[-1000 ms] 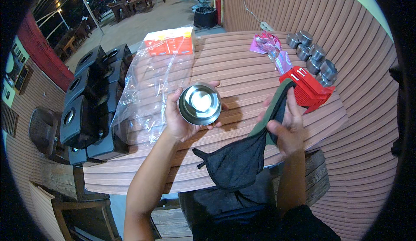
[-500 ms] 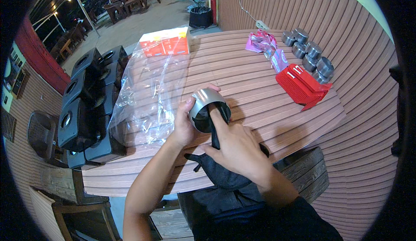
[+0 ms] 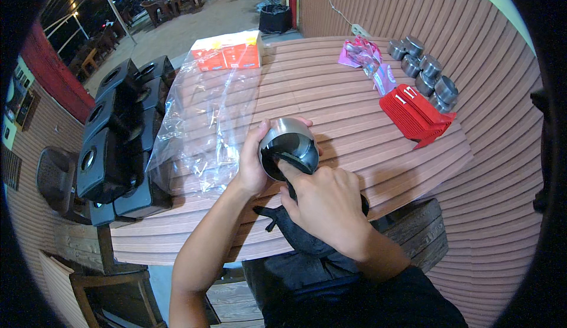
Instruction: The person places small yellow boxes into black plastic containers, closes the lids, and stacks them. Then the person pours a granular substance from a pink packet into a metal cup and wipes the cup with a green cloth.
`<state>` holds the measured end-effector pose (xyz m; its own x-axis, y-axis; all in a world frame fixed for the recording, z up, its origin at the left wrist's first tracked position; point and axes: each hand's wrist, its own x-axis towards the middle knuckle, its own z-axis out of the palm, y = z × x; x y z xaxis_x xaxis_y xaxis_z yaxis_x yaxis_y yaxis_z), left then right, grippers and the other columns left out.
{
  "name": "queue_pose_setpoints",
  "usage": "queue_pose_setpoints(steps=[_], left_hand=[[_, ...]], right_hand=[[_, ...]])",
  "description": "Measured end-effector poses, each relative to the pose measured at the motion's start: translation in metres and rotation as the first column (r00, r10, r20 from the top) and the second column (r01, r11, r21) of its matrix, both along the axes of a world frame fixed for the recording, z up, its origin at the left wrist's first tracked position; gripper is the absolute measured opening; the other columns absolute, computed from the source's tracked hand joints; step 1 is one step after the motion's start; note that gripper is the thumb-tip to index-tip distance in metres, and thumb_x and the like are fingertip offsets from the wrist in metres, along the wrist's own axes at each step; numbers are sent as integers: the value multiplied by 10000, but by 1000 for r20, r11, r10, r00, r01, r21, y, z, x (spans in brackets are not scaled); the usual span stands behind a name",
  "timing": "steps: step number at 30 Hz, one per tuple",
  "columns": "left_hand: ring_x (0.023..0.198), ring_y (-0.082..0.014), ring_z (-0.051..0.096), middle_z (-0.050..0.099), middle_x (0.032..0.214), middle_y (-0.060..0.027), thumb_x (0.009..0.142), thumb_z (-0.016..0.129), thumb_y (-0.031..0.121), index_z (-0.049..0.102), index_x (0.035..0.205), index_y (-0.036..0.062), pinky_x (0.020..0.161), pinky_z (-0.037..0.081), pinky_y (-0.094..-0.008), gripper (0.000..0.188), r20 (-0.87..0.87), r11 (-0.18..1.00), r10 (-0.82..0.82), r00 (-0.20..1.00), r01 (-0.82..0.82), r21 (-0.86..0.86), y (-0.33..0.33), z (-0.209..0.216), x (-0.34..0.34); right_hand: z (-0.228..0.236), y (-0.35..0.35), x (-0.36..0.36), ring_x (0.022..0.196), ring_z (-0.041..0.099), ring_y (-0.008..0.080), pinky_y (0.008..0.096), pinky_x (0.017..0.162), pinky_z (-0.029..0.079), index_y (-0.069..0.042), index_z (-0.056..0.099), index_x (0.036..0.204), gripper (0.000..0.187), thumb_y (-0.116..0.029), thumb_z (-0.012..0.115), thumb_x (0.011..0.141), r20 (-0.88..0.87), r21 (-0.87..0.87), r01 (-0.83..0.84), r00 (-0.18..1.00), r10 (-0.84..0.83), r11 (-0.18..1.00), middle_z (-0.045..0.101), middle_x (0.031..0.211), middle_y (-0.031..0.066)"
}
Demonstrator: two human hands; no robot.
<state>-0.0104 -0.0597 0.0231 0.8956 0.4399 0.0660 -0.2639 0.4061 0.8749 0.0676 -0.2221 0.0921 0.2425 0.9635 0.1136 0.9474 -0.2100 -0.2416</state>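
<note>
Over the middle of the table, my left hand (image 3: 254,160) grips a round, shiny steel cup (image 3: 289,127) from its left and far side. The cup's mouth tilts toward me. My right hand (image 3: 328,204) reaches into the mouth with its fingers on a black cloth (image 3: 304,233), pressing it against the inner wall. The cloth's loose part hangs below the right hand, over the table's near edge. The fingertips inside the cup are partly hidden.
Black boxes with round openings (image 3: 103,162) are stacked at the left, beside a clear plastic bag (image 3: 207,133). An orange-and-white pack (image 3: 230,53) stands behind it. Far right are several steel cups (image 3: 426,83), a pink package (image 3: 363,53) and red ribbed pieces (image 3: 413,112).
The cup has turned so that more of its inside faces me. My right fingers have shifted left within the mouth, with the cloth still under them.
</note>
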Motion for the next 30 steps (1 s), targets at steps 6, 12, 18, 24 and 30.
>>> queue_pose_setpoints(steps=[6, 12, 18, 24, 30], left_hand=[[1106, -250, 749, 770, 1232, -168, 1112, 407, 629, 665, 1421, -45, 1023, 595, -388, 785, 107, 996, 79, 991, -82, 28, -1, -4, 0], [1110, -338, 769, 770, 1188, -231, 1059, 312, 782, 573, 1511, -31, 995, 619, -447, 966, -59, 995, 25, 998, -19, 93, 5, -4, 0], [1153, -316, 752, 756, 1243, -201, 1062, 381, 741, 593, 1487, -16, 1035, 597, -429, 893, 5, 980, 133, 991, -132, 150, -4, -1, 3], [1158, -315, 744, 748, 1254, -209, 1063, 400, 698, 581, 1499, -12, 1045, 593, -437, 852, 21, 975, 146, 989, -147, 164, 0, -4, 0], [1135, -255, 716, 747, 1209, -179, 1062, 463, 587, 637, 1439, -32, 1032, 563, -369, 745, 160, 956, 194, 968, -223, 191, 5, -11, -2]], right_hand=[[-1, -1, -5, 671, 750, 428, 571, 649, 586, -235, 635, 1533, 597, -358, 776, 966, -31, -13, 186, 982, -187, 982, 718, 702, 187], [-9, -4, 14, 676, 746, 444, 589, 664, 588, -327, 635, 1536, 635, -339, 814, 926, -46, 38, -59, 997, 61, 998, 722, 716, 185], [-14, -2, 6, 698, 751, 461, 592, 687, 594, -72, 549, 1586, 751, -308, 799, 918, -11, 4, 145, 989, -145, 989, 720, 723, 209], [-14, 2, 6, 696, 767, 448, 593, 669, 598, 14, 549, 1531, 728, -278, 785, 908, 44, -16, 106, 994, -105, 994, 735, 726, 224], [-13, 4, 0, 647, 784, 392, 559, 641, 625, 27, 681, 1271, 392, -170, 690, 933, 37, 38, -22, 999, 21, 999, 749, 702, 206]])
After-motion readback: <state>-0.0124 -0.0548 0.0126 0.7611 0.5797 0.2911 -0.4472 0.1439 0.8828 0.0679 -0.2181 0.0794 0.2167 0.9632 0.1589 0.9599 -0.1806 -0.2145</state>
